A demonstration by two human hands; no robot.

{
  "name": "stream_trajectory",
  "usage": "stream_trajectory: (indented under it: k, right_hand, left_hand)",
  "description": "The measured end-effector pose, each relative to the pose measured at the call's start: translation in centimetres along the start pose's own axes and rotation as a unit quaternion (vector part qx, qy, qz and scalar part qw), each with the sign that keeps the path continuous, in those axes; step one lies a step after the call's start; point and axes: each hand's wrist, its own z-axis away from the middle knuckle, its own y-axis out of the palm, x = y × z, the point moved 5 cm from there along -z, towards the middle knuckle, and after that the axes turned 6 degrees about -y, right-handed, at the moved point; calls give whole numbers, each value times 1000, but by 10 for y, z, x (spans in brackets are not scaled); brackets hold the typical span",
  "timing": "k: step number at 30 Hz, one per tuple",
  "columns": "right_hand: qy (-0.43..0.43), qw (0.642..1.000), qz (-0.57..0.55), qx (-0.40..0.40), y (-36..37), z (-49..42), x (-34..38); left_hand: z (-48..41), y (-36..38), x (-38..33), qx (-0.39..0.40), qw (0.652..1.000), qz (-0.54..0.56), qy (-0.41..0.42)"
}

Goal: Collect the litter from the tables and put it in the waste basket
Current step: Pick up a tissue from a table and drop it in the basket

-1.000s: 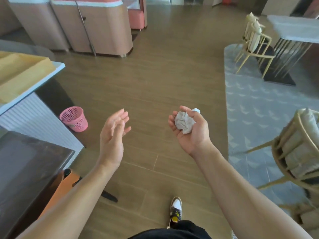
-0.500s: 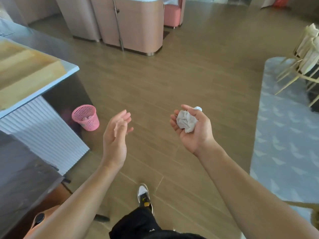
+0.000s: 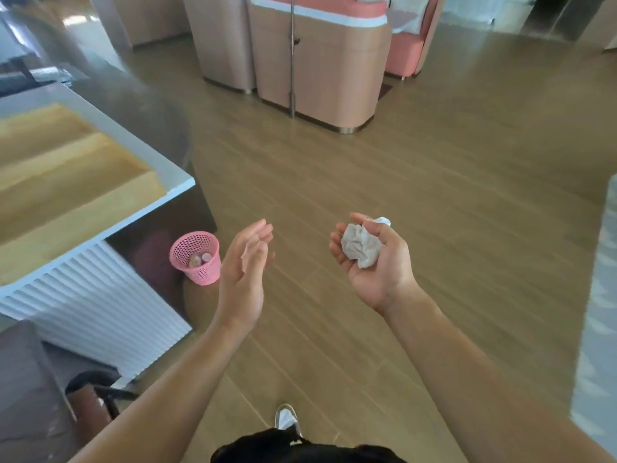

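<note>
Far to the left of both hands stands a white ribbed counter [image 3: 83, 295] with a pale wooden top. Tucked against its foot, just left of the left hand and down on the plank floor [image 3: 434, 195], sits the pink mesh waste basket [image 3: 197, 259]. Its mouth faces up, and a few small bits of litter lie inside that I cannot name. At the counter's corner it seems out of the walkway yet easy to reach.

The left hand [image 3: 245, 272] is empty, fingers straight and together, palm turned toward the other hand, likely left free for balance. To its right, the right hand [image 3: 377, 272] lies palm up with fingers and thumb curled round a crumpled white tissue wad [image 3: 360, 247], cupped so the loose paper cannot slip out. The wad is not yet over the basket and would have to cross past the left hand. Well right of that hand runs a grey rug edge [image 3: 604, 295].
</note>
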Motion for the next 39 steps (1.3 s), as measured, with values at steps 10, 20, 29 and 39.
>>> stream_trajectory:
  k: [10, 20, 29, 39]
  right_hand:
    - [84, 993, 18, 75, 68, -169, -15]
    - [200, 963, 69, 167, 117, -343, -12]
    - [303, 908, 133, 257, 168, -441, -48]
    - [366, 860, 192, 301, 233, -518, -158]
  left_hand:
    - [-134, -10, 20, -105, 994, -10, 3]
    - [-247, 18, 68, -287, 958, -9, -8]
    - [-302, 22, 100, -390, 920, -11, -24]
    - [-373, -33, 146, -464, 884, 6, -46]
